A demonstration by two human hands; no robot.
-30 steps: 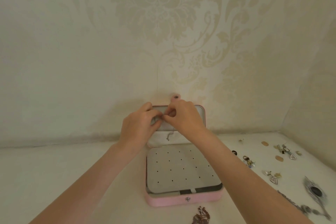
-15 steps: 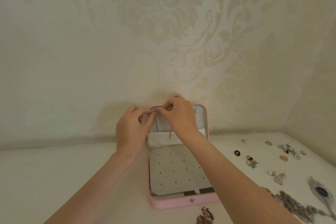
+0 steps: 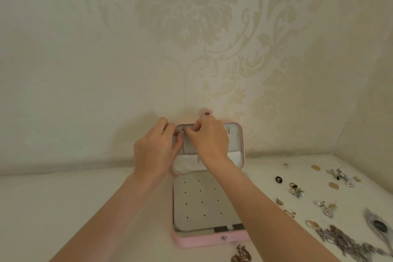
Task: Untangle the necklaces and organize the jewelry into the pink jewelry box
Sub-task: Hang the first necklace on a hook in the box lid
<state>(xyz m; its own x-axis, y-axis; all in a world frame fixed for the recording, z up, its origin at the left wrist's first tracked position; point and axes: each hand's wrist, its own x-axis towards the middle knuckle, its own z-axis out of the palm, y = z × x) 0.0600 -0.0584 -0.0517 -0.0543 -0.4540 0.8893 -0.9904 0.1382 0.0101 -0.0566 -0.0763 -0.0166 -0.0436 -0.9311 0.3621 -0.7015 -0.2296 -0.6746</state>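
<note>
left hand (image 3: 156,151) and right hand (image 3: 209,140) shifted up the lid (image 3: 236,134), pinching higher

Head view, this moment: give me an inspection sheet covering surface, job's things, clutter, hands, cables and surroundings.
Surface: pale table, meeting the wall at the back.
Job's things: pink jewelry box open, lid upright against the wall; thin chain hanging inside the lid; dotted grey panel in the base.
Clutter: loose earrings and small pieces right of the box; beaded necklace at the lower right; brown piece in front of the box.
Hands: left hand and right hand both pinch at the chain's top end inside the lid.
Cables: nothing seen.
Surroundings: cream patterned wallpaper.
</note>
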